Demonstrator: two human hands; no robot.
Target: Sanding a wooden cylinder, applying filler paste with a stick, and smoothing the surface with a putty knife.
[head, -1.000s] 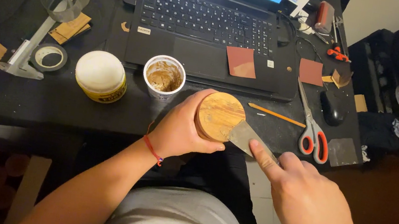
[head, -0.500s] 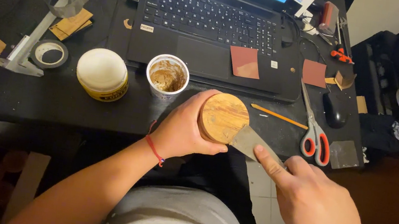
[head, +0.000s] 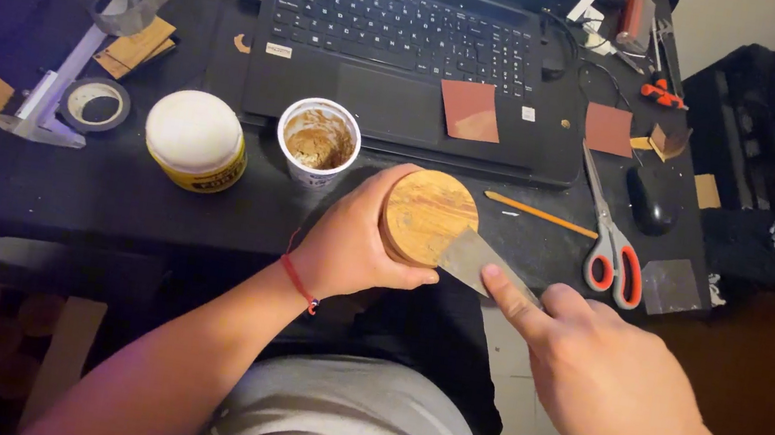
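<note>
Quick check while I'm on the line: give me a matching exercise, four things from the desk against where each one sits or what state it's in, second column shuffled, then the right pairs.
Things:
1. wooden disc
2. scraper
3. scissors
4. paper cup

Places or states:
A. lying on the desk with red handles, right of the pencil
B. gripped in the left hand
C. standing open in front of the laptop, brown paste inside
D. pressed by the right hand, blade against the disc's edge

Pairs: 1-B, 2-D, 3-A, 4-C
</note>
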